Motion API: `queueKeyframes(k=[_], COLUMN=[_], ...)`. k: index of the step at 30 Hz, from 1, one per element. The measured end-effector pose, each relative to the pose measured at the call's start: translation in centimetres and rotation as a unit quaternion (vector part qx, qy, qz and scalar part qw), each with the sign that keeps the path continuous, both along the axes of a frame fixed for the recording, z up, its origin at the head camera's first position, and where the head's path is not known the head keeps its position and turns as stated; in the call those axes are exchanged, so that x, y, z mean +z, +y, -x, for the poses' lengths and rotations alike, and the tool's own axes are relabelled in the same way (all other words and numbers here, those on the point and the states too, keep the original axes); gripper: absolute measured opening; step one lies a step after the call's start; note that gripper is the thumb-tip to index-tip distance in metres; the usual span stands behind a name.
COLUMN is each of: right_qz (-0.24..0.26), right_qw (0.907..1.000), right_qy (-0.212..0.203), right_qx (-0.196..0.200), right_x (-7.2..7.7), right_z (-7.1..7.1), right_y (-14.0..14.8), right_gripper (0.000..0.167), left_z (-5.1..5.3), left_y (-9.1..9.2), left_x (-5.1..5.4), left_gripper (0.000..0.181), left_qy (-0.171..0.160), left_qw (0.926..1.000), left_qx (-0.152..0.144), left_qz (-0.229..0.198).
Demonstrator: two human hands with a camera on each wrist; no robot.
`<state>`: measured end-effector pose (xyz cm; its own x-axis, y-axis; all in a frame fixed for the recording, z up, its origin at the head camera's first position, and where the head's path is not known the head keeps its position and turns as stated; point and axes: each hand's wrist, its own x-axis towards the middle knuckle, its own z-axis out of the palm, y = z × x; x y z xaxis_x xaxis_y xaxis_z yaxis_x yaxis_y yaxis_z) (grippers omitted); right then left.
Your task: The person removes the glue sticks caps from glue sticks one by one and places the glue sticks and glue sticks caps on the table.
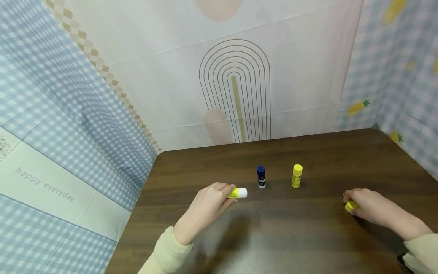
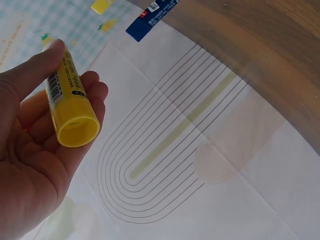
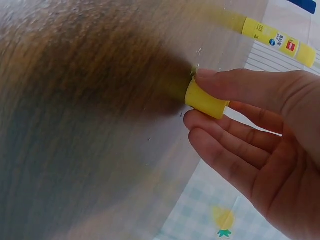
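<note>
My left hand (image 1: 213, 201) grips a yellow glue stick (image 1: 233, 194) above the table, its white end pointing right. In the left wrist view the thumb and fingers go round the glue stick (image 2: 75, 107), whose hollow yellow base faces the camera. At the right, my right hand (image 1: 371, 207) pinches a small yellow cap (image 1: 351, 206) at the tabletop. The right wrist view shows the cap (image 3: 206, 102) between thumb and fingertips, touching the table. Standing upright between the hands are a blue glue stick (image 1: 261, 177) and a capped yellow glue stick (image 1: 297, 176).
The brown wooden table (image 1: 191, 163) has a rounded back edge. Behind it hangs a pale cloth (image 1: 301, 76) printed with arches. Blue checked cloth (image 1: 85, 87) hangs at the left, and more of it at the right.
</note>
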<state>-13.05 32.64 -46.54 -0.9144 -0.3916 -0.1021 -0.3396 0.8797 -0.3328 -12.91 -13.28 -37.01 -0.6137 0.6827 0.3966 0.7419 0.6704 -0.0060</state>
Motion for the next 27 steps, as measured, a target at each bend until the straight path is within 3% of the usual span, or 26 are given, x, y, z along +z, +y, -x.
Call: queueKeyframes(k=[12,19,27], right_qz=[0.005,0.009,0.010], right_qw=[0.9999,0.9998,0.9998], right_qy=[-0.012,-0.016,-0.020], right_qx=[-0.004,0.000,0.002], right_x=[-0.1,-0.2,-0.2], right_z=[0.0,0.1,0.1], right_y=[0.0,0.1,0.2], right_gripper=[0.022,0.022,0.022], left_z=[0.2,0.9,2.1], left_y=[-0.1,-1.3,-4.0], left_x=[0.0,-0.2,0.5], left_gripper=[0.028,0.028,0.033], left_qy=[-0.038,-0.069,-0.042], left_qw=[0.9989,0.9930,0.9826], left_qx=[0.006,-0.009,0.009], left_qz=[-0.025,-0.096,-0.180])
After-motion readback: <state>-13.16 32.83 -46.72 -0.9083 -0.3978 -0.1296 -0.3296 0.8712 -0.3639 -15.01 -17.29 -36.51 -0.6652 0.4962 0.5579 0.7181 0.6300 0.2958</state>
